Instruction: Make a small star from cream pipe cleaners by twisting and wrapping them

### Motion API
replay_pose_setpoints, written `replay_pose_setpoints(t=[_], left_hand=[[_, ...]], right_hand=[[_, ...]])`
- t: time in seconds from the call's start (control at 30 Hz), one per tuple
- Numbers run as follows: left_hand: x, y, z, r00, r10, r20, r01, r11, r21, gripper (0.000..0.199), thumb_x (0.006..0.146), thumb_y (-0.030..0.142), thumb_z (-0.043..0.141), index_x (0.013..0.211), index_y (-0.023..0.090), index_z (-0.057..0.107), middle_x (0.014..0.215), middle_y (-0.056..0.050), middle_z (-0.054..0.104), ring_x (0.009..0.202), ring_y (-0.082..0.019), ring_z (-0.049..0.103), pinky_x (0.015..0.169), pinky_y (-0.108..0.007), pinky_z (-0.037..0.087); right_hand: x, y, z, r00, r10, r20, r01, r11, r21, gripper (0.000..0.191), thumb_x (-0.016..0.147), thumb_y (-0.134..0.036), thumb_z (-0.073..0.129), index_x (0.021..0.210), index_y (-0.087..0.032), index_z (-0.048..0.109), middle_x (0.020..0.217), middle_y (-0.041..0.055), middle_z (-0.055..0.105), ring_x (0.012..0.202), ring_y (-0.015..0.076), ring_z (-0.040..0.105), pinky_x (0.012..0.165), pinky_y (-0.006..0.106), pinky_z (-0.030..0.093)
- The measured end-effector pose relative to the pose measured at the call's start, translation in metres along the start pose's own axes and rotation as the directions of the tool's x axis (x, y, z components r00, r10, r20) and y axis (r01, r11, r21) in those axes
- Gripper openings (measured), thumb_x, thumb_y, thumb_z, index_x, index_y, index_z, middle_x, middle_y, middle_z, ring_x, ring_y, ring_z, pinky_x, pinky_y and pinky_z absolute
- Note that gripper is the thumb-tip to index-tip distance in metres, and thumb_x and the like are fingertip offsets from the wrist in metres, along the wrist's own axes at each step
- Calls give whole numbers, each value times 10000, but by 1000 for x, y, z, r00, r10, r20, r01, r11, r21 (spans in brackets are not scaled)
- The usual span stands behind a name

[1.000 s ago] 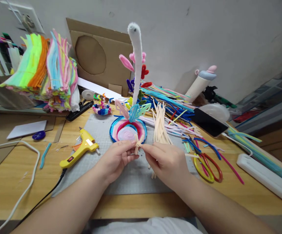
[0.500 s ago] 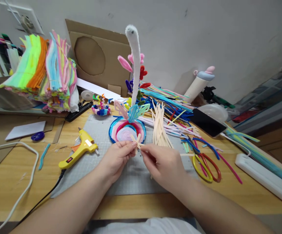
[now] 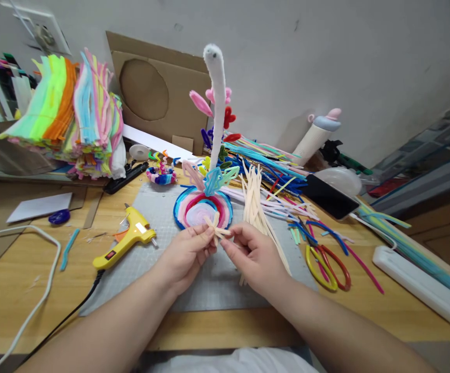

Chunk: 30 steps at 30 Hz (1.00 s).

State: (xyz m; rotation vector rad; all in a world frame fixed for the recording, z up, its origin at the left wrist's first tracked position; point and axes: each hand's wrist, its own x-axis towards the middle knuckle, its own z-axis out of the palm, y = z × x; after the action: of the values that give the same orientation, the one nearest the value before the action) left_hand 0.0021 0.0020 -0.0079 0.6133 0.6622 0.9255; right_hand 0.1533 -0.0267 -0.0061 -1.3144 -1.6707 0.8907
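My left hand (image 3: 188,254) pinches a small cream pipe-cleaner piece (image 3: 216,221) between thumb and fingers; short arms stick out of it like a star or flower. At its right side, my right hand (image 3: 256,259) pinches one end of the same piece with thumb and forefinger. Just behind the hands lies a round coiled pipe-cleaner base (image 3: 179,210) in blue, pink and white. From its back edge rises a tall fuzzy white stalk (image 3: 218,103) with coloured flowers and loops around it. A bundle of cream pipe cleaners (image 3: 253,197) runs down behind my right hand.
A yellow glue gun (image 3: 131,233) rests on the grey cutting mat (image 3: 155,202) at left. Scissors (image 3: 328,272) and a phone (image 3: 329,197) lie to the right, near a white power strip (image 3: 419,290). Pipe-cleaner bundles (image 3: 57,98) and cardboard (image 3: 186,77) stand at the back.
My right hand has rolled so its thumb shows and drawn slightly off the piece's middle. The cream piece has turned a little in my left fingers. A loose strand right of the hand now slants downward.
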Motion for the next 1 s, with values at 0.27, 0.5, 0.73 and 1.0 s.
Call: replay_pose_setpoints(t=[0.27, 0.5, 0.73, 1.0], left_hand=[[-6, 11, 2, 984, -171, 42, 174, 982, -70, 75, 754, 169, 642, 775, 104, 676, 726, -18, 611, 666, -87, 530, 627, -210, 426], [-9, 14, 4, 957, -200, 211, 175, 976, 131, 91, 747, 181, 645, 720, 95, 656, 672, -19, 579, 605, -79, 496, 602, -205, 390], [-10, 17, 2, 963, -235, 128, 172, 910, 377, 169, 662, 263, 727, 707, 109, 673, 595, 5, 548, 549, -80, 420, 554, -215, 312], [-8, 17, 3, 991, -86, 100, 50, 946, 322, 167, 696, 294, 706, 713, 135, 658, 618, 15, 547, 582, -87, 427, 581, -212, 314]], right_hand=[[17, -5, -15, 995, -14, 94, -20, 937, 348, 85, 772, -241, 633, 796, -161, 652, 658, -5, 600, 564, 89, 510, 526, 196, 404], [20, -4, -24, 987, -34, 160, -44, 887, 460, 29, 753, -184, 653, 779, -175, 647, 736, 3, 629, 674, 108, 590, 645, 218, 483], [24, -7, -29, 969, -137, 204, 52, 926, 373, 23, 738, -137, 658, 744, -154, 670, 699, 7, 594, 645, 104, 564, 610, 211, 463], [20, -2, -29, 919, -374, 125, 370, 927, 55, 130, 808, -115, 563, 855, -186, 661, 734, 19, 634, 651, 112, 565, 595, 220, 430]])
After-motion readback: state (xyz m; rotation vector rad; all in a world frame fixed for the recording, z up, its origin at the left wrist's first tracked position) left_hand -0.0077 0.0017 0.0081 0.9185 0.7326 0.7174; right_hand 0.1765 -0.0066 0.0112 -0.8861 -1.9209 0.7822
